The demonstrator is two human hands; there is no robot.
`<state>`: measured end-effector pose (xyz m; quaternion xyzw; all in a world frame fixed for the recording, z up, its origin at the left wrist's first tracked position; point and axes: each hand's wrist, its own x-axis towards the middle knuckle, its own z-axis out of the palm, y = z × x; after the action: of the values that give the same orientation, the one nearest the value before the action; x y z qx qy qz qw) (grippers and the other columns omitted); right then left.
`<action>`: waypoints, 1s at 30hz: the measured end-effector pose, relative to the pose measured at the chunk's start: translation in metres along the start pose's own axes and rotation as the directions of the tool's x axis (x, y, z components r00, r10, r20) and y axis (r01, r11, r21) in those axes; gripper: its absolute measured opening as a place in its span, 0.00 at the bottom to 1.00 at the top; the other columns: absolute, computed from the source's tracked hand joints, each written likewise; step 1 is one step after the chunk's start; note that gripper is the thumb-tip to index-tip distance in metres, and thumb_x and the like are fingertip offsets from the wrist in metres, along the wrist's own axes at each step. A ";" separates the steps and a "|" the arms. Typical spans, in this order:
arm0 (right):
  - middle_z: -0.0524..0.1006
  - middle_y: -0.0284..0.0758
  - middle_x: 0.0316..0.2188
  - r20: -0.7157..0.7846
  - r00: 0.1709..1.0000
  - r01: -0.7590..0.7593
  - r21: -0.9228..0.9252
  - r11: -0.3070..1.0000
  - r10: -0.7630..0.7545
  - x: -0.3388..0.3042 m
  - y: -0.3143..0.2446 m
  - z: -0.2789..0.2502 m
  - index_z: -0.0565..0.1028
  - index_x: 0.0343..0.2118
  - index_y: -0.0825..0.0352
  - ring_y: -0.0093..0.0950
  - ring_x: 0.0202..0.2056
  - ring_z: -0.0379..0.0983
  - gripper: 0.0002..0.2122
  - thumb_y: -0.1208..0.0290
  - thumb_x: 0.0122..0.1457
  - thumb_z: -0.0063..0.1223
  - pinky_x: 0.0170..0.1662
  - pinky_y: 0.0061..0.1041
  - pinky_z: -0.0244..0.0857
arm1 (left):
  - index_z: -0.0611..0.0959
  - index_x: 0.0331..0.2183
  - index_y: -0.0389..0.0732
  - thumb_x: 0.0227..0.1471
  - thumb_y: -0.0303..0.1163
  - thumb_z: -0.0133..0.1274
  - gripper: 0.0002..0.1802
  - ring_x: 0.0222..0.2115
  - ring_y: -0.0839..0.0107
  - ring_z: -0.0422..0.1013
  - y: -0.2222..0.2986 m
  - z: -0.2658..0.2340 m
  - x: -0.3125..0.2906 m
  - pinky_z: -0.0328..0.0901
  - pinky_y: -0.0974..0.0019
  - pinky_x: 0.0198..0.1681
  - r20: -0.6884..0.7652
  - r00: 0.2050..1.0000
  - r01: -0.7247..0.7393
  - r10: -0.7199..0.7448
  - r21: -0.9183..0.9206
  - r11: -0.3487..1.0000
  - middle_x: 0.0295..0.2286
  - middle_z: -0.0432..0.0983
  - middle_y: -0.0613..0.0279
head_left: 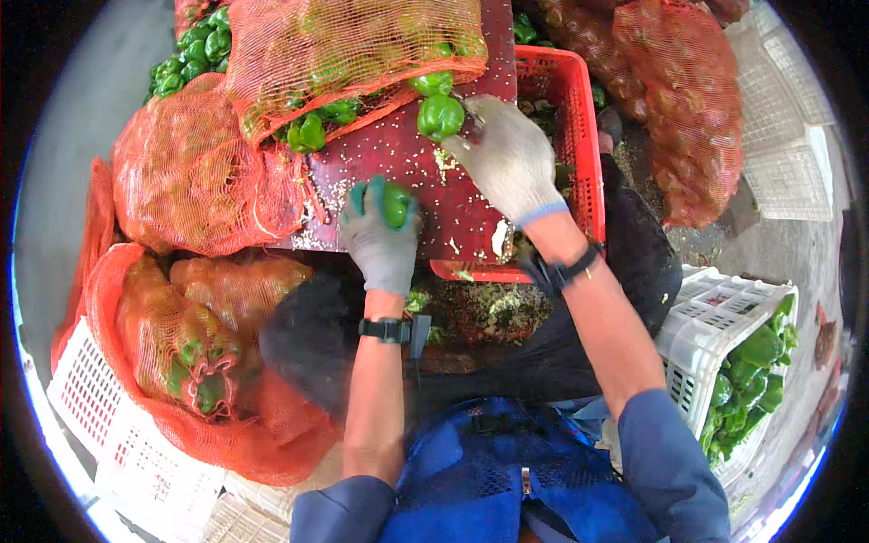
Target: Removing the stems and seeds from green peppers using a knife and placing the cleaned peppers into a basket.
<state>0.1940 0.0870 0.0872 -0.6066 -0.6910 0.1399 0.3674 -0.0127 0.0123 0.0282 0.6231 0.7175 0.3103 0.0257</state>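
Note:
My left hand [378, 240], in a pale glove with green fingertips, is closed around a green bell pepper [396, 205] over the dark red board [362, 172]. Up and to the right, my gloved right hand [511, 161] has its fingers bent beside another green bell pepper [441, 118]. Something dark and narrow shows at those fingers, too little of it to name. This second pepper lies at the mouth of an orange mesh sack [353, 54], from which more peppers peek out. White seeds and bits of pepper core are scattered over the board.
A red plastic crate [590, 136] with scraps stands right of the board. Full mesh sacks [186, 167] flank it on the left, with another sack [683, 109] at the far right. A white crate of green peppers [724, 299] sits at the lower right.

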 end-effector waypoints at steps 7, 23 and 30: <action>0.84 0.49 0.40 0.327 0.943 -0.058 -0.013 0.998 0.059 0.050 0.024 0.056 0.78 0.48 0.69 0.50 0.46 0.81 0.27 0.56 0.50 0.73 0.50 0.46 0.74 | 0.79 0.61 0.40 0.58 0.48 0.69 0.36 0.44 0.64 0.77 -0.059 0.000 0.007 0.75 0.59 0.51 0.142 0.958 0.253 -0.251 -0.831 0.495 0.47 0.79 0.58; 0.85 0.46 0.28 0.297 0.722 -0.676 0.497 0.545 0.625 -0.160 0.029 -0.033 0.83 0.39 0.74 0.37 0.31 0.83 0.27 0.48 0.55 0.73 0.38 0.41 0.77 | 0.73 0.65 0.35 0.66 0.56 0.55 0.40 0.58 0.46 0.75 0.163 -0.079 -0.025 0.77 0.50 0.57 0.597 0.795 0.589 0.109 -0.716 -0.374 0.62 0.74 0.43; 0.83 0.28 0.28 -0.265 0.747 -0.122 0.847 0.518 0.610 -0.246 0.019 -0.018 0.81 0.44 0.64 0.28 0.31 0.81 0.09 0.70 0.75 0.49 0.37 0.29 0.76 | 0.68 0.69 0.37 0.63 0.42 0.62 0.40 0.61 0.57 0.72 0.357 -0.100 -0.145 0.68 0.57 0.63 0.336 0.540 0.155 0.772 -0.941 0.301 0.63 0.73 0.48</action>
<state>0.2187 -0.1446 0.0050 -0.5318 -0.2724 0.3310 0.7303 0.2908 -0.1497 0.2289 0.7064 0.1716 0.3470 0.5926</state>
